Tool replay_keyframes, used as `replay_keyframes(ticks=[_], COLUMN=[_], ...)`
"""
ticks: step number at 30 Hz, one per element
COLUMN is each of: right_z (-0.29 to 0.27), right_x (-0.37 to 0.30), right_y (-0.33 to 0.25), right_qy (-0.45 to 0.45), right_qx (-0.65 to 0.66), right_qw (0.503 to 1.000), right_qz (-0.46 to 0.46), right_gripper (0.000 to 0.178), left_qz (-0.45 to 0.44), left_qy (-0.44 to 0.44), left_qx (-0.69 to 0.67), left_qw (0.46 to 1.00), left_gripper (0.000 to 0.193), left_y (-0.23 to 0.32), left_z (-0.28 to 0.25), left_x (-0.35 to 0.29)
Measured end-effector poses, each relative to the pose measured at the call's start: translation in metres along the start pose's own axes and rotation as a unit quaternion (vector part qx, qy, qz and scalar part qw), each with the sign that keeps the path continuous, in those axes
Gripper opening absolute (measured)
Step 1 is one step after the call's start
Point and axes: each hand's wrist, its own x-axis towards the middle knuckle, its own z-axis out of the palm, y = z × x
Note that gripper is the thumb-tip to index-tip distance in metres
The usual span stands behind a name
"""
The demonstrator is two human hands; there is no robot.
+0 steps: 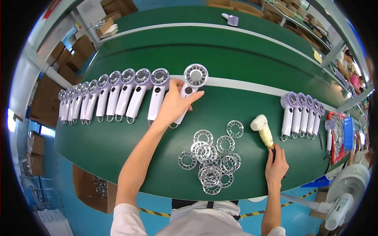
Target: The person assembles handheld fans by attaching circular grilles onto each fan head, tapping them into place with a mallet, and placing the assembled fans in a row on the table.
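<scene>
My left hand [175, 103] is closed round the handle of a lavender handheld fan [195, 75], its round head facing up. Just left of it, the nearest fan [159, 76] heads a long row of similar ones on the green table. In my right hand [277, 167] is a hammer-like tool [262, 129] with a padded white head, a yellowish wrapped neck and a dark handle. The tool's head points away from me. Between my hands lies a loose heap of clear and silvery ring-shaped covers [206, 153], some overlapping.
To the right stands a shorter row of lavender fans [301, 112], near a red tray [338, 153] and a blue bin [348, 133]. One lavender piece [232, 19] lies on the far belt. A white electric fan [346, 192] stands at lower right; a cardboard box [92, 192] sits below the table's left edge.
</scene>
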Motion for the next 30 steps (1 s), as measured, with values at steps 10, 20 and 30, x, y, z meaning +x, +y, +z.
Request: replay_keyframes(ticks=[10,20,30], right_z=[0.001,-0.007,-0.007], right_x=[-0.002,-0.004,-0.007], right_y=[0.003,0.006,0.019], right_qy=[-0.009,-0.014,-0.04], right_qx=[0.012,0.041,0.045], right_qw=[1.0,0.999,0.998], right_qz=[0.005,0.004,0.004], right_gripper=[0.023,0.023,0.024], left_qz=[0.11,0.137,0.141], left_qy=[0.139,0.188,0.234], left_qx=[0.271,0.55,0.594], left_qw=[0.946,0.802,0.757], left_gripper=[0.036,0.046,0.057], left_y=[-0.027,-0.023,-0.029], left_z=[0.001,0.016,0.014], left_x=[-0.001,-0.001,-0.003])
